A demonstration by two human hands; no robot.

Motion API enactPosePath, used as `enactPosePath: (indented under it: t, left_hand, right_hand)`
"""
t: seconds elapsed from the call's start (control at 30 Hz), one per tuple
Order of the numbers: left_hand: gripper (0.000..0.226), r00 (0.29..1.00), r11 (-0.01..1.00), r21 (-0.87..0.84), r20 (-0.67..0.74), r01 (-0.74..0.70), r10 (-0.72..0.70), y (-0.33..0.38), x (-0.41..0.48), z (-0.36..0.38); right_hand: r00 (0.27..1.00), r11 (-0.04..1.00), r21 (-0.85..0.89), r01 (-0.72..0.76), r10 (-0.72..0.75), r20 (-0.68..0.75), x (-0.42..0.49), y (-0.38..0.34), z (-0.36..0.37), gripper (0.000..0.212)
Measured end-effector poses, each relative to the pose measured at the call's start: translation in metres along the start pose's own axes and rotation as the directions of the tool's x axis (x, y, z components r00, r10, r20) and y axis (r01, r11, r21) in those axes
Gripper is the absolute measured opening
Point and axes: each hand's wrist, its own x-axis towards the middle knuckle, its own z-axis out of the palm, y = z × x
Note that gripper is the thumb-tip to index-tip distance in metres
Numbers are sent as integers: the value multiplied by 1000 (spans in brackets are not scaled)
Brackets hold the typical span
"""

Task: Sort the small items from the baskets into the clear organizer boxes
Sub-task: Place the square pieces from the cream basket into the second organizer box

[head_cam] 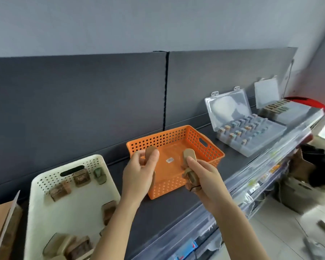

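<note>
Above the emptied orange basket (176,162), the left hand (139,173) pinches one wooden piece (150,153), the right hand (203,177) clutches several pieces (189,166), likely bound for the open boxes (251,136).

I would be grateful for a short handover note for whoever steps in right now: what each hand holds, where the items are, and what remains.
Left hand: closed on a rounded tan wooden piece.
Right hand: closed on several tan wooden pieces.
Both hands are over the orange perforated plastic basket, which looks empty apart from a small label.
The cream perforated plastic basket to the left holds several brown blocks and one green one.
Two clear plastic organizer boxes, the nearer and the farther, stand open to the right, partly filled.
Left to do: place the held pieces, then sort the cream basket.
</note>
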Motion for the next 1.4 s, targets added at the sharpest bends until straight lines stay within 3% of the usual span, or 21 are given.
enactPosePath:
  t: [0.17,0.27,0.67,1.17,1.4]
  left_hand:
    - [44,984,999,-18,176,-37,40,19,4,90]
    - [34,971,999,0,234,-53,52,35,4,155]
    - [33,898,990,35,424,-140,112,93,5,410]
    - [29,788,983,-86,589,-163,182,119,61,642]
    - [27,802,995,-103,594,5,58,137,119,741]
  right_hand:
    - [989,997,55,48,-40,-139,5,-14,-87,39]
    - [975,994,98,57,-34,-218,12,-25,-147,31]
    - [932,996,50,78,-55,-358,65,-77,-380,30]
    - [857,987,93,130,-65,-511,157,-116,-564,27]
    - [825,989,70,130,-69,-561,217,-149,-633,37]
